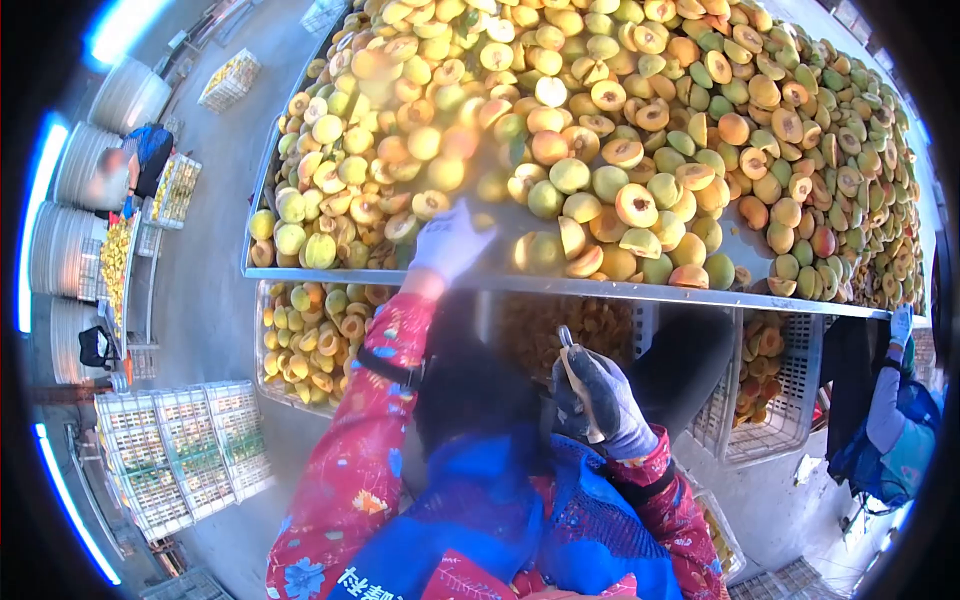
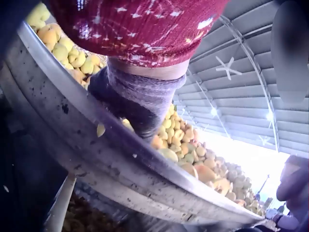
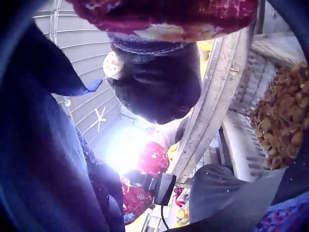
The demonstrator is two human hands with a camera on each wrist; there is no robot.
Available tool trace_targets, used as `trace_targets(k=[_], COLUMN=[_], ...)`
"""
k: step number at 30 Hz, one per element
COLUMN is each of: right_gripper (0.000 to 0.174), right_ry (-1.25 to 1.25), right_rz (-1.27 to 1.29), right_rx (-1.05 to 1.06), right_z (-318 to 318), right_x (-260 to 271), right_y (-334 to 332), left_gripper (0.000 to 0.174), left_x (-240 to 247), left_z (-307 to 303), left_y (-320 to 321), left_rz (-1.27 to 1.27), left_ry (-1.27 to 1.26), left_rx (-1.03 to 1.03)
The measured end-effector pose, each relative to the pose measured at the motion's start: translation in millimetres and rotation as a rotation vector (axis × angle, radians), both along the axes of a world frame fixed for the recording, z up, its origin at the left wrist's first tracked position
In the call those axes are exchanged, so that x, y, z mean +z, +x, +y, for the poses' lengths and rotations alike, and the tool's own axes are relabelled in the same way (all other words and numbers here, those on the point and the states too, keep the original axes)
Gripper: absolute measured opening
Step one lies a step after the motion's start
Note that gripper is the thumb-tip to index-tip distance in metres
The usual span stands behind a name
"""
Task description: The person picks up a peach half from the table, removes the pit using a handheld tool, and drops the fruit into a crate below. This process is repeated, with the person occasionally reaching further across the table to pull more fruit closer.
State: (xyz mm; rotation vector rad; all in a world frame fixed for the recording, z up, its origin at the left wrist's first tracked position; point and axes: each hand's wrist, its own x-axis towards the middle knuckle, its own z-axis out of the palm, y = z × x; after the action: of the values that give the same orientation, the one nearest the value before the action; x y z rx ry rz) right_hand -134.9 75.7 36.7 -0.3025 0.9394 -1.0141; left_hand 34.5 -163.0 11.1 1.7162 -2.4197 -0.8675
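1. Right hand [image 1: 600, 400], gloved, close to the body and below the surface [image 1: 600, 290] rim. Grip curled round a small metal-tipped tool [image 1: 572, 365], tip pointing up.
2. Crates [image 1: 780, 400] of fruit, under the surface.
3. Left hand [image 1: 450, 243], gloved, reaching over the rim onto the surface. Fingers blurred, so I cannot tell whether the grip holds anything.
4. Peach halves [image 1: 600, 150], heaped ahead of and around the left hand, touching it. The left hand is nearer to them, and the right hand is well apart.

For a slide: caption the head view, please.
Gloved left hand reaches into piled fruit on a metal table; right hand grips a small tool.
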Motion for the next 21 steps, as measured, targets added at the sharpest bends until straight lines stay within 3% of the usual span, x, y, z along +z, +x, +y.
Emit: trace_targets(k=[2,3,5,6,7,11,12,17,19,21], right_gripper=[0.023,0.017,0.011,0.011,0.012,0.017,0.017,0.015,0.013,0.012], right_ry=[-0.068,-0.086,-0.064,-0.025,-0.255,-0.7,-0.675,-0.472,-0.447,-0.408], right_rz=[0.229,0.315,0.385,0.37,0.61,1.163,1.162,1.099,1.142,1.204], right_rx=[0.029,0.062,0.08,0.067,0.068,0.071,0.1,0.126,0.167,0.246], right_z=[-3.2,-6.4,-17.8,-21.9,-21.6,-29.3,-29.7,-33.2,-36.8,-39.1], right_x=[8.9,14.3,32.4,38.2,19.3,15.4,16.7,19.6,19.1,20.8], right_y=[0.7,-0.1,3.5,6.0,9.0,9.3,8.4,13.0,15.0,16.2], left_gripper=[0.042,0.041,0.039,0.045,0.052,0.062,0.064,0.045,0.04,0.035], left_x=[6.9,-2.5,-21.4,-15.9,-10.4,27.5,30.3,-9.7,25.2,8.7], left_z=[19.9,24.9,40.2,50.5,60.6,88.4,91.9,104.0,103.9,107.7], left_y=[13.3,21.6,36.4,36.5,36.6,-6.1,-11.0,-11.1,-19.3,-15.7], left_rz=[0.621,0.761,0.879,0.839,0.8,1.154,1.268,0.936,0.866,0.567], left_ry=[0.256,0.191,0.004,0.024,0.043,0.631,0.827,0.221,0.303,-0.28], left_rx=[0.007,-0.102,-0.318,-0.297,-0.276,0.014,0.088,-0.015,0.039,-0.198])
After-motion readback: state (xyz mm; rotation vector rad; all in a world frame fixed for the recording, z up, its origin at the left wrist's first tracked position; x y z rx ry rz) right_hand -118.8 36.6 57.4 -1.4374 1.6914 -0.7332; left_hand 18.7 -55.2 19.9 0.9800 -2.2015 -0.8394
